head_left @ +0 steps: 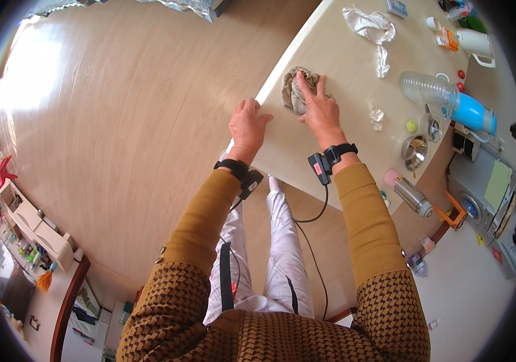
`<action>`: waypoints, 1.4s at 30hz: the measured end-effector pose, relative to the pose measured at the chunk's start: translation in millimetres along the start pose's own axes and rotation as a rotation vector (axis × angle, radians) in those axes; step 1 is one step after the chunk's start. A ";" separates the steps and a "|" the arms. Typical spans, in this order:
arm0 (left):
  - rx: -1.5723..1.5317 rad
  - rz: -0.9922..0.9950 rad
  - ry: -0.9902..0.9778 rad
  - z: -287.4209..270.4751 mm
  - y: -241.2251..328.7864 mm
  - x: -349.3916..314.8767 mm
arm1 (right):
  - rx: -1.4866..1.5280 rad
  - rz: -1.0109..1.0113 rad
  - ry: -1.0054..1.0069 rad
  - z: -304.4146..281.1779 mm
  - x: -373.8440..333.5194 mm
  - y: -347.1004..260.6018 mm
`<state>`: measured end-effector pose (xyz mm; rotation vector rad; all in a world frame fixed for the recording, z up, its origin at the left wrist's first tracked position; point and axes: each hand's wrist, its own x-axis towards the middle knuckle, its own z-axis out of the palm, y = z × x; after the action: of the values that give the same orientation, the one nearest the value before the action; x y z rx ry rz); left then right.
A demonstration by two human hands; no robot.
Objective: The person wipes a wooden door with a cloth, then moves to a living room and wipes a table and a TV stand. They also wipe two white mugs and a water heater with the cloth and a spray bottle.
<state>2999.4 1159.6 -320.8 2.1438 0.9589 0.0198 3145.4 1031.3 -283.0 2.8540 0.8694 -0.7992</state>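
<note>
A crumpled grey-brown rag (292, 95) lies on the pale table (312, 161) close to its left edge. My right hand (321, 111) presses on it, some fingers spread across the cloth. At the table's corner side, my left hand (248, 125) has curled fingers, with the thumb against the edge. Whatever may be inside those fingers is hidden. Beyond the rag, a crumpled white cloth (369, 25) trails toward me. A crinkled piece of clear wrap (377, 117) rests to the right of my right hand.
Along the table's right side stand a clear plastic jar (428, 88), a blue jug (474, 113), a white jug (475, 46), a metal bowl (415, 151) with a utensil and a yellow-green ball-shaped item (412, 126). A steel flask (412, 195) is nearer me. Cables hang from my wrist straps.
</note>
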 end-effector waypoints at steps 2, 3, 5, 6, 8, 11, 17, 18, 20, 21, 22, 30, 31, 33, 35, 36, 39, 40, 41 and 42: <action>-0.040 -0.030 0.004 0.3 -1.7 2.1 | -0.016 0.006 -0.018 -1.6 1.3 -0.1; -0.075 -0.051 0.009 0.4 -2.5 2.8 | -0.006 -0.001 -0.010 -2.4 1.6 -0.1; -0.123 -0.081 0.023 0.4 -4.4 4.4 | -0.026 -0.005 -0.016 -3.7 2.2 -0.8; -0.136 -0.091 0.033 0.5 -5.4 5.2 | -0.024 -0.007 -0.009 -4.3 2.5 -1.4; -0.150 -0.074 0.050 0.0 -7.4 5.3 | -0.050 -0.006 -0.020 -4.9 2.8 -3.0; -0.101 0.008 0.047 -0.5 -9.8 5.4 | -0.069 0.000 -0.026 -6.1 3.0 -4.8; -0.096 0.097 0.003 -5.7 -22.2 7.8 | -0.026 0.018 -0.073 -8.6 5.8 -5.3; -0.162 0.051 0.000 -9.5 -28.8 3.8 | -0.015 0.037 -0.039 -6.2 6.2 -8.7; -0.235 0.003 -0.001 -20.6 -46.6 -8.3 | -0.026 0.091 0.021 1.2 6.8 -18.5; -0.242 0.001 -0.001 -29.6 -58.9 -22.8 | 0.019 0.099 0.070 7.9 4.4 -26.5; -0.249 0.006 -0.003 -38.9 -70.9 -38.5 | 0.038 0.144 0.092 18.1 0.6 -40.3; -0.105 -0.233 -0.194 -117.3 -157.2 -185.1 | 0.066 -0.402 0.319 100.7 -120.4 -113.8; -0.103 -0.221 -0.177 -124.5 -162.8 -199.7 | 0.054 -0.485 0.263 105.8 -134.7 -107.4; -0.076 -0.245 -0.186 -137.3 -171.8 -227.5 | 0.030 -0.662 0.185 115.9 -159.0 -86.1; -0.041 -0.254 -0.197 -151.1 -181.1 -246.3 | 0.011 -0.599 0.249 122.2 -174.0 -44.0; -0.063 -0.297 -0.193 -157.3 -185.2 -253.1 | -0.004 -0.573 0.292 124.4 -177.5 -19.3; -0.064 -0.426 -0.190 -164.7 -190.9 -269.4 | 0.114 -0.019 0.319 126.5 -186.8 67.0; -0.100 -0.408 -0.173 -164.7 -191.1 -271.8 | 0.264 0.172 0.397 128.4 -185.8 88.3; -0.119 -0.435 -0.174 -163.3 -189.7 -273.3 | 0.236 0.215 0.440 134.0 -187.0 97.1; -0.118 -0.505 -0.188 -161.5 -187.1 -273.5 | 0.211 0.282 0.488 137.1 -188.8 101.3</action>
<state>2636.8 1166.8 -254.3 1.7117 1.3212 -0.3574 3002.3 824.0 -318.3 3.3178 0.4042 -0.1698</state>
